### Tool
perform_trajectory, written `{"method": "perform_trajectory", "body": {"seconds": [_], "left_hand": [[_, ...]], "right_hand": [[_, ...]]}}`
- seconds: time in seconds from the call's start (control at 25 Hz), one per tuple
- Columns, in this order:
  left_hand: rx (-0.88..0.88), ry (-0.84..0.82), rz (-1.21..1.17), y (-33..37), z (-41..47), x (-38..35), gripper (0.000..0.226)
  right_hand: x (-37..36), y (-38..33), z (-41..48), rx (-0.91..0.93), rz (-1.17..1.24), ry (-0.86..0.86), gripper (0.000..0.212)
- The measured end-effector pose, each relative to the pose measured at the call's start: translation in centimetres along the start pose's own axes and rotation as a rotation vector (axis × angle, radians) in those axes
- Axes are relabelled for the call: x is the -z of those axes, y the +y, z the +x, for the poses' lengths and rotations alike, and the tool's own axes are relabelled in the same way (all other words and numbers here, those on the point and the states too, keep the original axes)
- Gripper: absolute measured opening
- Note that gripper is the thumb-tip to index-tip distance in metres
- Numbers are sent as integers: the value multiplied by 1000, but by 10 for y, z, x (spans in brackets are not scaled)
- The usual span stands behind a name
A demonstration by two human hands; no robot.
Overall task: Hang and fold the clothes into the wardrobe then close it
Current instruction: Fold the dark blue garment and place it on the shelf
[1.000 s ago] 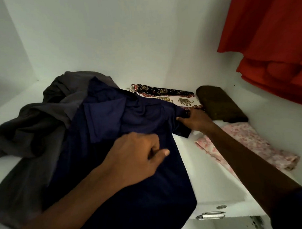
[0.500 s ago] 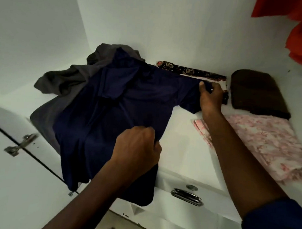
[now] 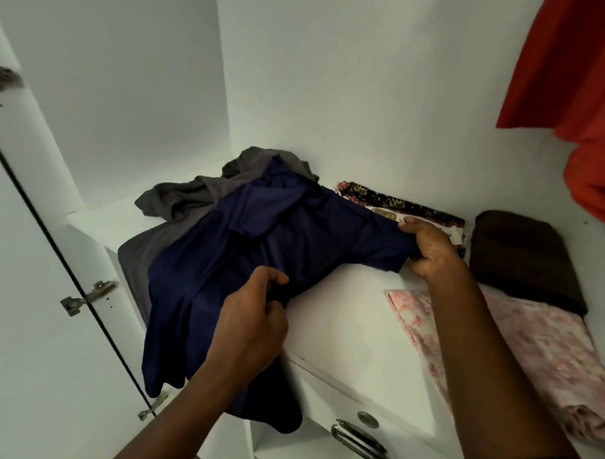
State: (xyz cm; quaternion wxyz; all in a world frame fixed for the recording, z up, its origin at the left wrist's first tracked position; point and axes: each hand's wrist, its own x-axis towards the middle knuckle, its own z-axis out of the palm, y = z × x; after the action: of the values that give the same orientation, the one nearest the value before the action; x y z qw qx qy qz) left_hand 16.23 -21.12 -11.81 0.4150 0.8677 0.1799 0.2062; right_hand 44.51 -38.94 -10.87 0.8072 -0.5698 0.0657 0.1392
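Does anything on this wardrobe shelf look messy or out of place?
Yes. The grey garment lies crumpled in a heap at the back left of the shelf, unlike the flat-folded brown cloth and pink floral cloth. The navy shirt, gripped by the left hand and right hand, spills over the shelf's front edge.

The right hand (image 3: 428, 249) no longer lies on the sleeve (image 3: 373, 240) of the navy shirt (image 3: 226, 259); it now grips the sleeve's end, drawn out to the right. The left hand (image 3: 253, 320), resting loosely on the shirt a second ago, now pinches its side edge.
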Motion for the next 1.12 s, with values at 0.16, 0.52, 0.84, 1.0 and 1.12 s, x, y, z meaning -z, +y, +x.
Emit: {"method": "perform_trajectory", "body": {"seconds": [0.16,0.52,0.84,1.0,1.12], "left_hand": [[9,71,-54,-7,9,9,16],[91,123,-96,-48,32,55,22],[215,31,210,-102,9,83,51],[287,115,-89,-121,-7,81,51],[402,169,-407,-131,-4,89,56]], "right_hand": [[-35,-44,7,-33,-51,-31,12],[-197,-36,59,-34,-330,-191,26],[-254,40,79,-89,-360,-232,40],[-255,49,76,-30,-352,-233,44],[-252,42,76,1,-195,-238,43]]}}
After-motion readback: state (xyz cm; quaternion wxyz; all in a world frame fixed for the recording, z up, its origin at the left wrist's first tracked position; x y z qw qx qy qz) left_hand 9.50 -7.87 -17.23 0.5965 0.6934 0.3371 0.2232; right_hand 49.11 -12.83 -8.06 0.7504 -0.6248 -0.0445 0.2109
